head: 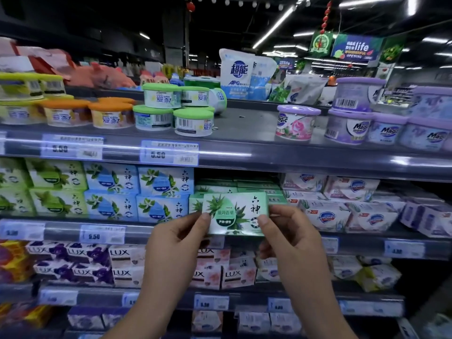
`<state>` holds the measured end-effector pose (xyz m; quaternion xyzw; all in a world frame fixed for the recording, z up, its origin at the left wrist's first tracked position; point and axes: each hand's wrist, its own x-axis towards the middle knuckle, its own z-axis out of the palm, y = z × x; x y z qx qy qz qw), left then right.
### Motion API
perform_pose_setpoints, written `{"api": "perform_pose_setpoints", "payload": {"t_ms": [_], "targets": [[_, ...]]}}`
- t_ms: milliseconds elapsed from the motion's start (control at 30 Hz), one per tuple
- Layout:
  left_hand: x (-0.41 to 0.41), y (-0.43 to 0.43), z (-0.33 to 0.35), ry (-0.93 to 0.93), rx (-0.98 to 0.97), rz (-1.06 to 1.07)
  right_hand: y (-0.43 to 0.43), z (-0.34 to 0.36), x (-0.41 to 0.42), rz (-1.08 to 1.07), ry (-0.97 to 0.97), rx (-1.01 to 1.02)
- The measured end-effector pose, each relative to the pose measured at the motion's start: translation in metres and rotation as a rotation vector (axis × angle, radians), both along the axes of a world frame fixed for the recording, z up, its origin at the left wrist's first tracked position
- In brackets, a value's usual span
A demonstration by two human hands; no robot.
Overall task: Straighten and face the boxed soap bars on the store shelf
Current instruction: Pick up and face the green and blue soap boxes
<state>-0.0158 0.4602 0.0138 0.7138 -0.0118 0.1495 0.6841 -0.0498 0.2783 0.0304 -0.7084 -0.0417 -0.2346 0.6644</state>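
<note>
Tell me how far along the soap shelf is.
Done: the blue boxes stand square, labels forward. In hand: the left hand and right hand pinch a green box, label out, before its slot. Left: the green stack behind sits set back and uneven, and the white packs to the right lean crookedly.

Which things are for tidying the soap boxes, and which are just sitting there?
For the job: green soap box, left hand, right hand, green stack behind it, blue soap boxes.
Just there: green-lidded tubs, purple tubs, detergent bag.
</note>
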Motion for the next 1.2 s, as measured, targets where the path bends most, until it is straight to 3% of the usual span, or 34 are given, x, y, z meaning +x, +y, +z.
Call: {"api": "perform_pose_setpoints", "payload": {"t_ms": [133, 300, 567, 767, 1067, 1200], "targets": [[0.008, -0.014, 0.013, -0.189, 0.314, 0.029, -0.02, -0.008, 0.018, -0.131, 0.038, -0.023], [0.035, -0.035, 0.03, -0.271, 0.428, 0.09, -0.043, -0.001, 0.047, -0.16, 0.095, -0.064], [0.079, -0.054, 0.046, -0.156, 0.469, 0.121, -0.062, 0.019, 0.085, -0.068, 0.158, -0.096], [0.092, -0.06, 0.046, 0.006, 0.646, 0.09, -0.07, 0.021, 0.099, 0.043, 0.327, -0.104], [0.081, -0.056, 0.047, 0.003, 0.669, 0.047, -0.074, 0.024, 0.091, 0.063, 0.318, -0.114], [0.057, -0.038, 0.031, -0.177, 0.511, 0.1, -0.092, 0.017, 0.065, -0.058, 0.24, -0.189]]}}
